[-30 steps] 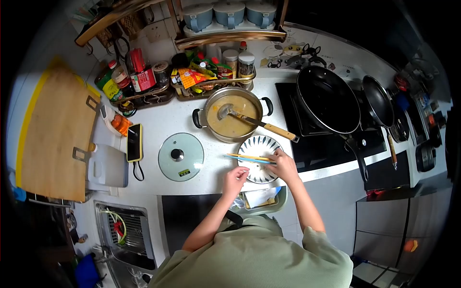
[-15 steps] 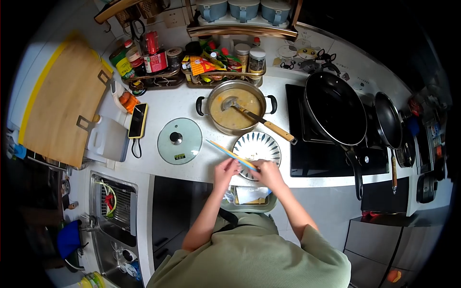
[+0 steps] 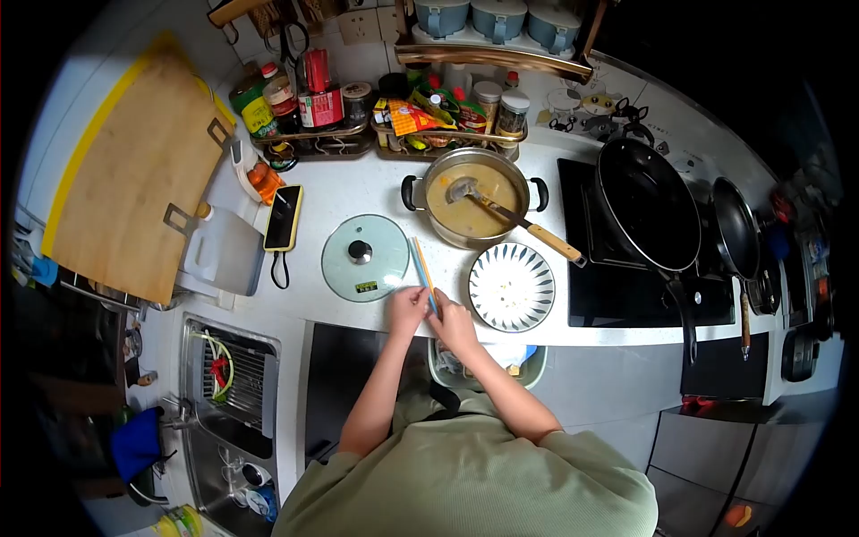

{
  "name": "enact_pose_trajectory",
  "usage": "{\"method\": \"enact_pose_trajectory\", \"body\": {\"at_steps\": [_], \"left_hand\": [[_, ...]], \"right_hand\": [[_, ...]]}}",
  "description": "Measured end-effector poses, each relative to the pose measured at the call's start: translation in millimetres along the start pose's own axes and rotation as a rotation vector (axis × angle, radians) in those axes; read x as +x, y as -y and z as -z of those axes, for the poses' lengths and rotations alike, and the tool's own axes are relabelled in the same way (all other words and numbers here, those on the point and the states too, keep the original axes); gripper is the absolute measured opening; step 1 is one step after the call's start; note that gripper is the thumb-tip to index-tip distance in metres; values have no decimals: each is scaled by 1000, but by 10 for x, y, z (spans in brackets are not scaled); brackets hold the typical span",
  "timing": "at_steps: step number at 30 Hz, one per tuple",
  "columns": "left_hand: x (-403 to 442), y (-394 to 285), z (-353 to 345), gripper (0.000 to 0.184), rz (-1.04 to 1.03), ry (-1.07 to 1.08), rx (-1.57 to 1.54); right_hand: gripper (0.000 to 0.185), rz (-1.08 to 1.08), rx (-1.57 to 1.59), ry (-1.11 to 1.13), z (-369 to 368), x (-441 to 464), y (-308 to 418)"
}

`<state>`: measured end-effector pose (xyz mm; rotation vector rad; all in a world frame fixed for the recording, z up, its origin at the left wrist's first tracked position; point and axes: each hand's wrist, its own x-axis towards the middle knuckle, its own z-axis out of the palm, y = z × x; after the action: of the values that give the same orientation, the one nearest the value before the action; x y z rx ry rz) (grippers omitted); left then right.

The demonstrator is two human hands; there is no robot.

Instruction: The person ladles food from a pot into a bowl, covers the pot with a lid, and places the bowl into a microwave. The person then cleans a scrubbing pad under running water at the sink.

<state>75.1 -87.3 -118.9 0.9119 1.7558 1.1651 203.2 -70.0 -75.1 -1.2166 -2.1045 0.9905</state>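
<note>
A pair of thin sticks that look like chopsticks (image 3: 424, 268), one blue and one orange, points away from me over the counter. My right hand (image 3: 456, 328) is closed around their near end. Beside it, my left hand (image 3: 408, 310) is also closed, its fingertips at the same end of the sticks. Just right of the hands lies a white plate (image 3: 547, 300) with dark leaf-shaped marks and a few crumbs. The glass lid (image 3: 340, 268) with a black knob lies to the left, near the sticks' far ends.
Behind the plate stands a steel pot (image 3: 477, 240) of thick soup, a wooden-handled ladle (image 3: 555, 242) resting across its rim. A black wok (image 3: 646, 206) sits on the cooktop at right. A phone (image 3: 283, 219) lies left. Below the counter edge is a bin (image 3: 534, 367).
Both hands have moved left, off the plate's near edge. The chopsticks have swung from a slant over the plate to nearly straight away from me. The whole view has shifted slightly.
</note>
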Motion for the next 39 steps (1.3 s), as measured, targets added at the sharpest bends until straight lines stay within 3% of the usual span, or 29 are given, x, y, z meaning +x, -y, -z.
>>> {"method": "enact_pose_trajectory", "body": {"at_steps": [5,11,17,26,29,32,35,36,39], "left_hand": [[101,129,24,23,-113,10,176],[24,-167,81,24,-261,22,467],[22,-282,95,13,-267,66,521],[-94,-411,152,19,-275,106,519],[-170,-563,152,24,-158,129,515],[-131,-448,35,30,-207,58,475],[-11,-146,-225,33,-179,141,50],[45,-73,-263,35,-116,268,-17],[-76,-294,-410,41,193,351,-375]], "right_hand": [[49,-40,-167,-4,-140,139,-36],[47,-82,-338,-72,-303,170,-13],[50,-161,-336,-59,-398,185,-15],[43,-161,-262,-102,-365,86,48],[37,-92,-150,-144,-71,-33,258],[30,-89,25,-241,389,-209,374],[23,-120,62,-497,898,-385,294],[22,-176,62,-587,1033,-432,181],[22,-273,65,-825,1315,-526,-188]]}}
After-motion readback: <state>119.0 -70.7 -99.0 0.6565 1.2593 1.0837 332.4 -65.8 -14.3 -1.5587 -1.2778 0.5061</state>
